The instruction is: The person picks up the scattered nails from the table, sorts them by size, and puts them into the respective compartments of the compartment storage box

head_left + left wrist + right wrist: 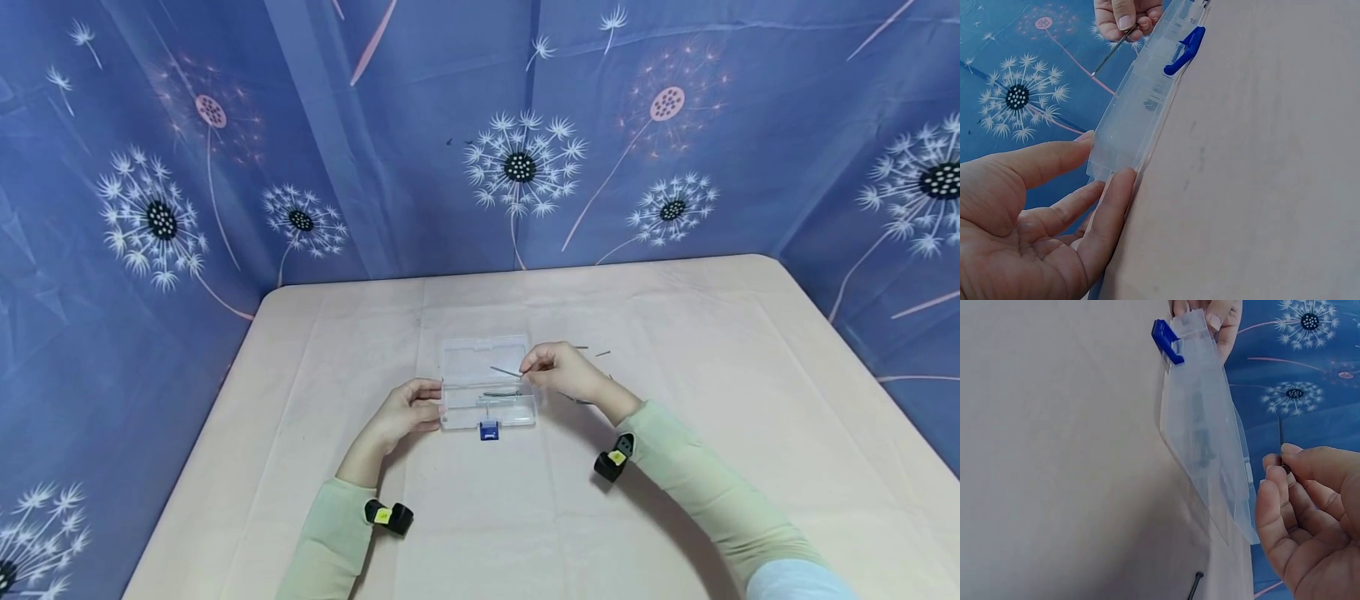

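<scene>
Nearest the camera, two pale green sleeves (697, 483) reach across a desk (750, 350) draped in pale pink cloth. The left hand (401, 412) steadies the left end of a clear plastic case (487, 392): its grip is loose, fingers nearly straight, thumb and fingertips resting against the case's end wall rather than curling round it. The case's blue latch (489, 430) points toward the person, and its lid (483, 354) lies folded open on the far side.

Just right of that grip, the right hand (558, 371) hovers over the case's right end, thumb and forefinger pinched tight on a thin metal pin (506, 372) whose free end points left, over the open tray. The pin is in the air, not yet touching the case.

Under the right-hand grip, at least one similar dark pin (502, 393) already lies in the tray; how many cannot be told through the plastic. Beyond and to the right of the grip, a few more pins (602, 353) lie scattered on the cloth, one (1196, 584) close by the case's right end. By the look of things, the packing is partly done: some pieces are in, one is in hand, several are left on the desk and the lid is not yet shut.

Behind it all hangs a blue curtain (480, 125) printed with dandelions.
</scene>
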Tool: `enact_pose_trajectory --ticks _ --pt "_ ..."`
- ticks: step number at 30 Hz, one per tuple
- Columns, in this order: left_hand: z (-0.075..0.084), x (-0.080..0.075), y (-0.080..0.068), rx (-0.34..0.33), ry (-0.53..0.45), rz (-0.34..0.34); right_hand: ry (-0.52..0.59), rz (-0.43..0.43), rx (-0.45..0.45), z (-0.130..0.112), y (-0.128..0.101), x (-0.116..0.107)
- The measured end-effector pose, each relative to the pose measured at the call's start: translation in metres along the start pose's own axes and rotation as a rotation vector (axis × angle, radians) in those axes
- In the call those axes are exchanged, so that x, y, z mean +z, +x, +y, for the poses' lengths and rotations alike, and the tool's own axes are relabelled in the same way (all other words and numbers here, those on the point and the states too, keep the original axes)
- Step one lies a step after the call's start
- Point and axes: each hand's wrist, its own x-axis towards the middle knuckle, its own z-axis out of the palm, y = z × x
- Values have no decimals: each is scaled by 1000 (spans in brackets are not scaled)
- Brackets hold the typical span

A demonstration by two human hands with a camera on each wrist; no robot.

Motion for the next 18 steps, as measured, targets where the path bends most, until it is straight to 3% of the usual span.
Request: enact_pose_trajectory --ticks 11,18 --pt "0 -1 1 8 -3 -4 -65 -87 14 -8 5 6" --pt "2 0 -1 -7 7 2 -89 -93 5 -8 5 10"
